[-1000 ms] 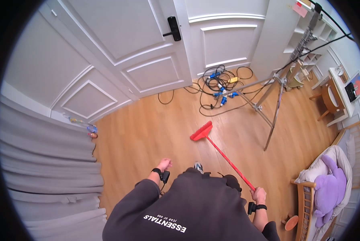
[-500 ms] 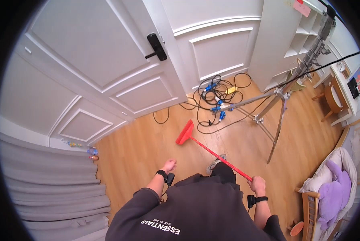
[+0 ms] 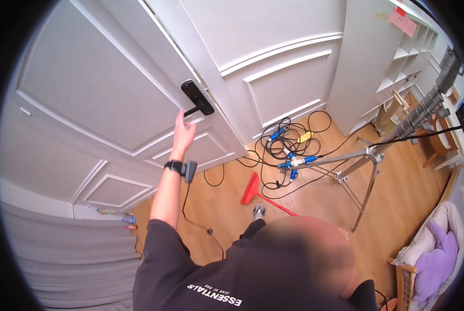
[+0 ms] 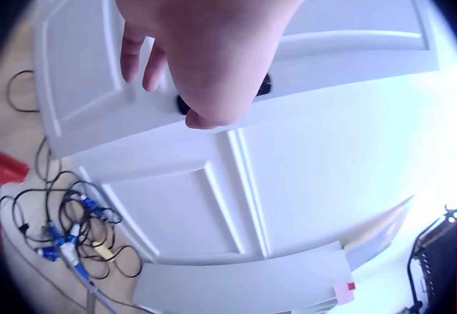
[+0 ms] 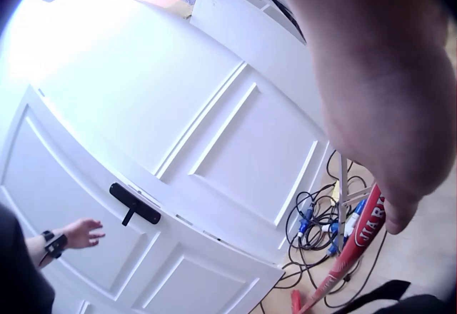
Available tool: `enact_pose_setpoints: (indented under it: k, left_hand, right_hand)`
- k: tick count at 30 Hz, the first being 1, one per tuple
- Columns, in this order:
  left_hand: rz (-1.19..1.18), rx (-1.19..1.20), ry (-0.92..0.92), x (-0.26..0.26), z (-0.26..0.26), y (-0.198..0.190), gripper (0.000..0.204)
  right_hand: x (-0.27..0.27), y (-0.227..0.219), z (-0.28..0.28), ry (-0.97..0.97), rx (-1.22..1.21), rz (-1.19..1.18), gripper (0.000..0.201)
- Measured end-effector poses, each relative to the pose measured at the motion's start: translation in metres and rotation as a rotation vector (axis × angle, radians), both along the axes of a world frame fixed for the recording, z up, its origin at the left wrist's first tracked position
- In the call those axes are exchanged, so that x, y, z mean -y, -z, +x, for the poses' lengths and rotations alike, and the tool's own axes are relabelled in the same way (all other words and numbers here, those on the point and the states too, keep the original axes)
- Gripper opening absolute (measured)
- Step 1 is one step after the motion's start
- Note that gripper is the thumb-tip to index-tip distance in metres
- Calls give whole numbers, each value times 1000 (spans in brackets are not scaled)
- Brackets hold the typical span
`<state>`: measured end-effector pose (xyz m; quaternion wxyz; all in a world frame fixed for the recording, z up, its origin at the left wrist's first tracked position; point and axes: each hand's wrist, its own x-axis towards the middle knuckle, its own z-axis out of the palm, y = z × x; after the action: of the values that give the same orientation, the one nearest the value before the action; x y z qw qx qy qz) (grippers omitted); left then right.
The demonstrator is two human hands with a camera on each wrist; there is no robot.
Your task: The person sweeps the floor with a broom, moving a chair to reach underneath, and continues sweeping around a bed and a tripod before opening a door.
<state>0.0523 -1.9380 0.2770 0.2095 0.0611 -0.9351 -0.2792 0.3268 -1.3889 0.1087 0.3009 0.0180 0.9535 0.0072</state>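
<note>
The left hand (image 3: 183, 133) is raised at the black door handle (image 3: 197, 98), fingers extended by its lever. In the right wrist view that hand (image 5: 82, 234) shows spread fingers, a small gap from the handle (image 5: 134, 204). The left wrist view has the hand (image 4: 207, 50) covering part of the handle. The right hand (image 5: 400, 185) holds the red broom stick (image 5: 355, 246); in the head view a blurred patch hides that hand. On the floor below the door lies the red broom head (image 3: 249, 189).
Black cables with blue connectors (image 3: 292, 163) lie tangled by the wall. A metal tripod (image 3: 372, 155) stands right of them. Grey curtains (image 3: 61, 259) hang at the left. A small bed with a purple plush (image 3: 436, 267) is at the right, near a white shelf (image 3: 359, 67).
The left hand has risen from beside the body to the door handle. The broom head has shifted slightly right and down in the head view, and the right hand has become hidden there.
</note>
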Motion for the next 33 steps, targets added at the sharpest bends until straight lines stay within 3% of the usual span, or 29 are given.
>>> enact_pose_setpoints:
  k: [3, 4, 6, 8, 12, 23, 33]
  left_hand:
    - [-73, -123, 37, 13, -70, -46, 71]
    - [-69, -124, 53, 21, -94, -51, 71]
    - [-344, -288, -11, 36, -130, -56, 72]
    - [-403, -235, -68, 41, -149, -61, 73]
    - [-419, -15, -129, 37, -161, -67, 76]
    - [-452, -106, -53, 59, -176, -56, 76]
    - [-474, -103, -7, 79, -182, -59, 72]
  right_hand:
    - [14, 0, -3, 91, 39, 19, 36]
    - [23, -4, -4, 108, 38, 22, 36]
    - [40, -17, -5, 164, 79, 73, 36]
    - [55, -24, -6, 169, 93, 105, 35]
    - [85, -34, -13, 200, 86, 126, 35]
    - [147, -39, -15, 271, 17, 94, 31]
    - [155, -35, 7, 269, -39, 59, 32]
